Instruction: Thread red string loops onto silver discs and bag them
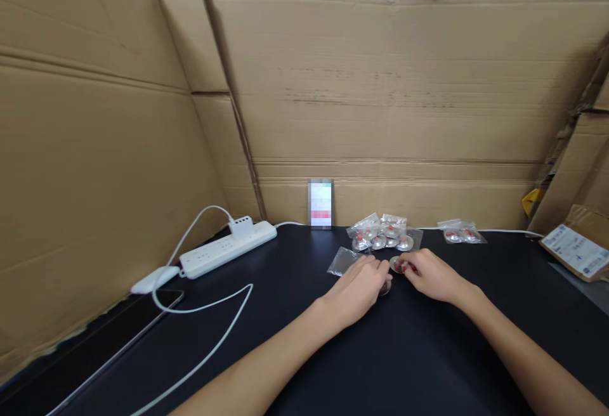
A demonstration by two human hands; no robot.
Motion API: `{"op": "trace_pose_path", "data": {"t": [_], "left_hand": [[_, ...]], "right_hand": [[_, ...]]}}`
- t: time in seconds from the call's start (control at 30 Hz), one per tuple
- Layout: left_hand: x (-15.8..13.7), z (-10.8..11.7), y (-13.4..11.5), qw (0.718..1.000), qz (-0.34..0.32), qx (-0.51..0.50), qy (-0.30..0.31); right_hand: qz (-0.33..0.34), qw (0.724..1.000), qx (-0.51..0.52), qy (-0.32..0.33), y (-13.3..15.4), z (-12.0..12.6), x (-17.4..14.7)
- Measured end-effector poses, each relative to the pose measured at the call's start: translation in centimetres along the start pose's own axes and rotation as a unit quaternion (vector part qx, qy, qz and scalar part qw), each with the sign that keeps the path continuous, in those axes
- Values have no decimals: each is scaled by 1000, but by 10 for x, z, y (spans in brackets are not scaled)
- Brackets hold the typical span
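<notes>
My left hand is closed, its fingers curled over a round metal disc that shows at its right edge. My right hand is closed too, pinching a second round metal disc by a small red piece near its middle. My fingers partly cover both discs, which are close together just above or on the black table; I cannot tell which. Beside my left hand lies a clear plastic bag. Just beyond the hands sit several bagged silver discs with red middles.
Another bag of discs lies at the back right. A phone leans on the cardboard wall. A white power strip, its cable and a dark flat device are at left. A labelled package stands right.
</notes>
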State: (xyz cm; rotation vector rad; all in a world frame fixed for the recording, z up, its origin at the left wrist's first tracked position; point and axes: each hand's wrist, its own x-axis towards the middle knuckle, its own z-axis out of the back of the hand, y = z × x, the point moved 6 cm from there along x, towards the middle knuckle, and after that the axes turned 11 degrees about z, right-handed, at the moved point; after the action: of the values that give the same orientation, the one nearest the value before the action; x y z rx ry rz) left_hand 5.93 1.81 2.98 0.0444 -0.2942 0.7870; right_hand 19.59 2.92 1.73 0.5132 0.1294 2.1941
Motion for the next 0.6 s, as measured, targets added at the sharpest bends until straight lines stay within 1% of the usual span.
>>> {"op": "trace_pose_path", "data": {"t": [0.1,0.23,0.37,0.6], "left_hand": [[0,6,0,1000,-1,1,-3],[-1,10,-2,999,-12,17,-24],[1,7,0,1000,-17,10,-21],[0,2,4,999,-21,3,-45]], "right_hand": [[1,1000,-2,2,0,0,0],[-2,1000,8,7,-1,1,0],[-6,1000,16,1,-2,2,-1],[-3,1000,27,9,0,5,0]]}}
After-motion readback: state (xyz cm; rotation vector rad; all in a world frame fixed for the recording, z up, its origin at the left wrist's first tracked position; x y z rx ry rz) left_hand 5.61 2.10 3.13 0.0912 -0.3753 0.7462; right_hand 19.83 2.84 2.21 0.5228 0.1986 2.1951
